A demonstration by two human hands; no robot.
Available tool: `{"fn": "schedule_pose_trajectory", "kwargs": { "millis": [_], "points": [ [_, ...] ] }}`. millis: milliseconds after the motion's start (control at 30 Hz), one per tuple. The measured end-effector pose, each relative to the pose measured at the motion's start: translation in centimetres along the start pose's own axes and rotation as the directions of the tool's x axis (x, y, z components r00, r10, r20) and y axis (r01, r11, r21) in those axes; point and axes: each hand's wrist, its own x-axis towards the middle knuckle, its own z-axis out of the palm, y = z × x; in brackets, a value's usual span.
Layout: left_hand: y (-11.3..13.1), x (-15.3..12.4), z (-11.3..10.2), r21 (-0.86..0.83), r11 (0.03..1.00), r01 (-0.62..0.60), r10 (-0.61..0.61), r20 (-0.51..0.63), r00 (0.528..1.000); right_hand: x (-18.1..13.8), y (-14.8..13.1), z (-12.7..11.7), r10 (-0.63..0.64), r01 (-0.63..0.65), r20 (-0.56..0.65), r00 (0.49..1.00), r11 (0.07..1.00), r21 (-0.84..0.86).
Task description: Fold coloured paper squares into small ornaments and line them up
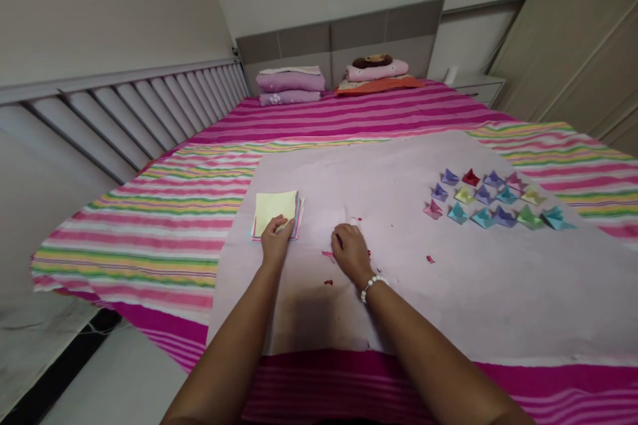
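A stack of square coloured papers (275, 208) lies on the pale sheet, a yellow square on top and pink, blue and purple edges showing beneath. My left hand (276, 239) is closed at the stack's near right corner, its thumb along the right edge and its fingers curled over the yellow paper. To the right, my right hand (349, 251), with a white beaded bracelet (373, 283) on the wrist, rests on the sheet with fingers curled in. Whatever it may hold is hidden. Small red paper scraps (328, 282) lie around it.
Several folded paper boats (484, 217) in mixed colours stand in rows at the right of the pale sheet (319, 179). Beneath it spreads a striped bedcover (164, 212). Folded bedding (290, 83) sits by the headboard (304, 40); a white rail (124, 96) runs along the left.
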Motion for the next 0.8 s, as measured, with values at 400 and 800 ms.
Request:
{"fn": "schedule_pose_trajectory", "kwargs": {
  "millis": [400,800],
  "points": [
    [1.1,0.2,-0.6,-0.062,0.998,0.003,-0.007,-0.069,0.998,0.0,0.0,-0.1,0.03,-0.031,0.015,0.999,0.998,0.049],
    [8.5,-4.1,-3.2,0.004,0.938,-0.347,0.346,-0.079,0.935,0.5,-0.5,-1.2,0.227,-0.233,0.07,0.971,0.854,0.465]
  ]
}}
